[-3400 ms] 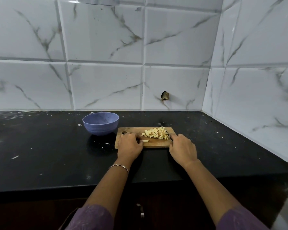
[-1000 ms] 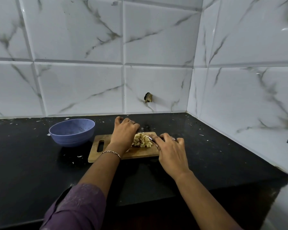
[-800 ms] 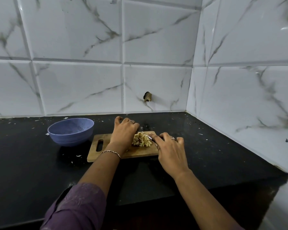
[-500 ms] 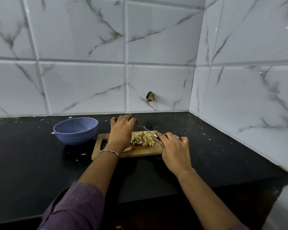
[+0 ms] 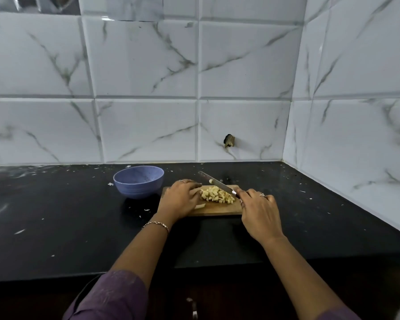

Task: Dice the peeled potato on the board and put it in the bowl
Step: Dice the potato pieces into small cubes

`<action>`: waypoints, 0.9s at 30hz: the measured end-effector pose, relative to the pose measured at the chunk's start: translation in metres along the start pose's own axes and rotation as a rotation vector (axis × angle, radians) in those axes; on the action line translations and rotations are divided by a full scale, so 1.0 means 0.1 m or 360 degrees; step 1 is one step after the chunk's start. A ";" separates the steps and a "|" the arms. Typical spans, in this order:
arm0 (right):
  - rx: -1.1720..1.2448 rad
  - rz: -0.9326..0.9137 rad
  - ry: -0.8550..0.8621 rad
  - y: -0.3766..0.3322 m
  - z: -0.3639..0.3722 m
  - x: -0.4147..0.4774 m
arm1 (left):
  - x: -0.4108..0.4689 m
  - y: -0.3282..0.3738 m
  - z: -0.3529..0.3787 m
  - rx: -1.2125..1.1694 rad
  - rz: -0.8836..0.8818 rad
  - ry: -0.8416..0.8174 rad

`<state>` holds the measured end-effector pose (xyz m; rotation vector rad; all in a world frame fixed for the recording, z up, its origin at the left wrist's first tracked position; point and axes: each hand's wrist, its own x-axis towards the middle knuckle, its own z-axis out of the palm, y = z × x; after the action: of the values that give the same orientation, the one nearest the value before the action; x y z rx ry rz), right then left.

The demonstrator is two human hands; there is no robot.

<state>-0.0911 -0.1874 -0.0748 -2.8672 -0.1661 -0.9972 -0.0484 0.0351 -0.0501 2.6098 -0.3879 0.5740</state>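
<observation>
1. Your right hand [image 5: 260, 213] grips the knife [image 5: 217, 184] by its handle, fingers clamped round it. The blade slants up and to the far left over the pile, with a bit of potato stuck to it.
2. Your left hand [image 5: 179, 199] rests on the left part of the cutting board [image 5: 217, 210]. Its fingers lie loosely together, hold nothing, and touch the left edge of the pile.
3. The diced potato [image 5: 217, 196] lies heaped mid-board, between your two hands.
4. One loose strip [image 5: 200, 206] lies on the board just beside your left hand, on the near side.
5. The blue bowl [image 5: 139, 181] stands on the black tabletop [image 5: 56, 215], just left of the board.
6. Pale scraps [image 5: 19, 231] dot the tabletop.
</observation>
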 end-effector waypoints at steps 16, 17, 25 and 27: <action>0.0103 0.0067 -0.0046 0.01 -0.04 0.02 | 0.13 0.28 0.20 0.0476 0.0173 -0.0263; 0.0114 0.0082 -0.0041 0.01 -0.04 0.02 | 0.14 0.26 0.20 0.0483 0.0156 -0.0292; 0.0122 0.0043 -0.0020 0.05 0.01 0.03 | 0.04 0.08 0.10 0.0119 -0.0225 -0.0021; 0.0122 -0.0037 -0.0023 0.04 0.00 0.02 | -0.04 0.00 0.08 -0.0022 -0.0351 0.0100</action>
<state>-0.0892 -0.1910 -0.0741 -2.8100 -0.2344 -0.9528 -0.0493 0.0321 -0.0591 2.5693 -0.0816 0.5734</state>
